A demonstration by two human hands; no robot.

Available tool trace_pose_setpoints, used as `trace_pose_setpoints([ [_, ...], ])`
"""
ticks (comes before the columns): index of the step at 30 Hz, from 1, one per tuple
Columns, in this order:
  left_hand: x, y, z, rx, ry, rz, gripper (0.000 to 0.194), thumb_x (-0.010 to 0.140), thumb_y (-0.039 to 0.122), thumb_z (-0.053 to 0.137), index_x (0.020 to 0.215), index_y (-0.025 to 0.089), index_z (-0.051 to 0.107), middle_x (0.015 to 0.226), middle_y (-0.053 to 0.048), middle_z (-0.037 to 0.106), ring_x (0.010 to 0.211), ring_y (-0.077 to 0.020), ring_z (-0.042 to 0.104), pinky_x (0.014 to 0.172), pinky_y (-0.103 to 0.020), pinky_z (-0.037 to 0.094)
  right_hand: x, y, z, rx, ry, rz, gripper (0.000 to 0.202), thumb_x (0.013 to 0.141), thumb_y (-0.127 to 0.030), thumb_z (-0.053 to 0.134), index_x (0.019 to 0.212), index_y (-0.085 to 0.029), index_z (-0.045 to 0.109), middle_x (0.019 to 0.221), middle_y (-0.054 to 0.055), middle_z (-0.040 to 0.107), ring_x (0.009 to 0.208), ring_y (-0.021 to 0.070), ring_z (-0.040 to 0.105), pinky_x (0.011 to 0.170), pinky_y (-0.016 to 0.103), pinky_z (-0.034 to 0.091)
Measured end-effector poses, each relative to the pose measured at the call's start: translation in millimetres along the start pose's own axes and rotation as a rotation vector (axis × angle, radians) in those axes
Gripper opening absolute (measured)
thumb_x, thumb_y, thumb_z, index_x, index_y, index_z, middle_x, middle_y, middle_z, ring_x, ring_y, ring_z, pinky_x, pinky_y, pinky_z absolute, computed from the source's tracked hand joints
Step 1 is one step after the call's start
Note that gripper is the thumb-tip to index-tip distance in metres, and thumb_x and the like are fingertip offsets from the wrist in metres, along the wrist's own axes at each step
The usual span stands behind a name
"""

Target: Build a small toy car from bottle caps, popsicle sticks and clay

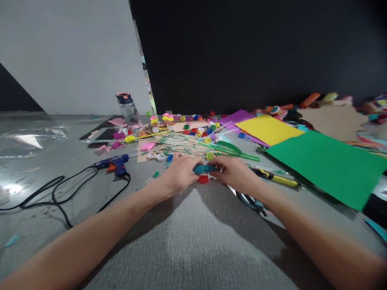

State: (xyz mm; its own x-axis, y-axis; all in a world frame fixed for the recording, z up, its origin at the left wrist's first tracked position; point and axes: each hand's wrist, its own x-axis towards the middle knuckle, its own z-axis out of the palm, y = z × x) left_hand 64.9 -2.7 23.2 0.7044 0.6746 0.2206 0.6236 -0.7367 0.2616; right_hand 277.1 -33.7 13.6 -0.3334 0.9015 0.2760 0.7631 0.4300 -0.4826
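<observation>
Fingers of my left hand (181, 173) are closed on the left end of a small teal, rounded piece (204, 169), whose exact kind I cannot make out. At its other end, my right hand (234, 171) pinches the same piece. Just below it is a red bottle cap (203, 179); whether the two touch is unclear. Scissors (249, 201) lie partly hidden under my right wrist. Past my hands is a spread of wooden sticks (178, 141) in printed wrappers, with a yellow cap (209, 156) and white caps (161, 157) near them.
At the left lies a blue glue gun (116, 163) with a looping black cord (57, 197). A water bottle (128, 108) stands behind. To the right are a yellow utility knife (281, 179), a green sheet (329, 163) and a yellow sheet (269, 129). A dark panel (256, 52) rises at the back.
</observation>
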Motion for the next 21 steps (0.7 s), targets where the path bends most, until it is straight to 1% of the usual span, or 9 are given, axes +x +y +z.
trace_pose_setpoints([
  [2,-1.7,-0.2,-0.6,-0.004,-0.001,-0.001,0.01,0.087,0.021,0.059,0.097,0.022,0.063,0.096,-0.002,0.071,0.097,-0.0254,0.063,0.088,-0.043,0.029,-0.6,-1.6,-8.4,-0.01,0.009,0.023,0.016,0.086,-0.017,0.066,0.101,-0.02,0.071,0.089,0.003,0.071,0.073,0.0165,0.061,0.066,0.028,0.041],
  [4,-3.9,-0.4,-2.1,-0.008,-0.006,-0.007,0.012,0.087,0.021,0.058,0.098,0.022,0.062,0.096,-0.002,0.071,0.095,-0.0248,0.063,0.089,-0.043,0.029,-2.5,-5.4,-17.7,-0.027,-0.014,0.043,0.015,0.088,-0.018,0.064,0.101,-0.02,0.071,0.089,0.003,0.072,0.073,0.0173,0.062,0.066,0.029,0.042],
  [7,-8.6,-0.7,-6.1,-0.004,-0.006,-0.04,0.014,0.086,0.021,0.058,0.099,0.021,0.062,0.098,-0.004,0.072,0.095,-0.0253,0.063,0.091,-0.045,0.03,-10.2,-16.5,-24.2,-0.056,-0.136,0.047,0.011,0.085,-0.019,0.068,0.095,-0.021,0.073,0.082,0.002,0.072,0.07,0.0176,0.062,0.061,0.028,0.04],
  [10,-15.8,-0.3,-12.0,0.007,0.002,-0.079,0.015,0.085,0.022,0.059,0.099,0.019,0.063,0.1,-0.006,0.073,0.097,-0.0266,0.063,0.092,-0.046,0.031,-22.0,-32.5,-14.8,-0.081,-0.319,-0.001,0.012,0.079,-0.017,0.077,0.089,-0.022,0.075,0.078,0.001,0.074,0.068,0.0178,0.065,0.059,0.028,0.04],
  [13,-26.0,1.7,-18.6,0.025,-0.002,-0.092,0.015,0.086,0.022,0.058,0.1,0.019,0.063,0.101,-0.006,0.074,0.097,-0.0266,0.063,0.091,-0.046,0.031,-30.9,-48.3,1.2,-0.129,-0.43,-0.052,0.015,0.078,-0.02,0.082,0.092,-0.022,0.076,0.088,0.005,0.076,0.082,0.0246,0.069,0.067,0.032,0.044],
  [15,-33.7,4.2,-22.2,0.035,-0.014,-0.101,0.016,0.087,0.021,0.058,0.102,0.019,0.063,0.1,-0.006,0.073,0.096,-0.0262,0.063,0.091,-0.046,0.031,-32.9,-55.7,7.3,-0.163,-0.452,-0.071,0.014,0.082,-0.025,0.08,0.095,-0.02,0.076,0.096,0.009,0.077,0.09,0.0294,0.069,0.073,0.036,0.044],
  [16,-37.4,5.8,-23.6,0.034,-0.02,-0.106,0.016,0.088,0.021,0.058,0.102,0.019,0.063,0.1,-0.006,0.073,0.096,-0.0263,0.063,0.09,-0.046,0.031,-33.1,-58.1,8.1,-0.177,-0.456,-0.079,0.012,0.086,-0.028,0.077,0.095,-0.02,0.076,0.098,0.01,0.076,0.091,0.0305,0.069,0.074,0.037,0.044],
  [18,-44.3,9.9,-25.2,0.019,-0.027,-0.11,0.016,0.088,0.022,0.058,0.103,0.02,0.063,0.102,-0.006,0.073,0.098,-0.0267,0.063,0.09,-0.046,0.03,-32.4,-60.5,6.3,-0.194,-0.461,-0.097,0.014,0.091,-0.033,0.072,0.091,-0.02,0.076,0.097,0.01,0.076,0.089,0.0302,0.069,0.074,0.038,0.043],
  [21,-51.8,16.4,-24.7,0.001,-0.021,-0.095,0.013,0.09,0.024,0.058,0.102,0.02,0.063,0.104,-0.005,0.073,0.1,-0.026,0.062,0.089,-0.046,0.03,-31.2,-60.4,1.1,-0.204,-0.456,-0.101,0.012,0.089,-0.032,0.074,0.084,-0.021,0.074,0.091,0.008,0.075,0.084,0.0268,0.068,0.07,0.035,0.042],
])
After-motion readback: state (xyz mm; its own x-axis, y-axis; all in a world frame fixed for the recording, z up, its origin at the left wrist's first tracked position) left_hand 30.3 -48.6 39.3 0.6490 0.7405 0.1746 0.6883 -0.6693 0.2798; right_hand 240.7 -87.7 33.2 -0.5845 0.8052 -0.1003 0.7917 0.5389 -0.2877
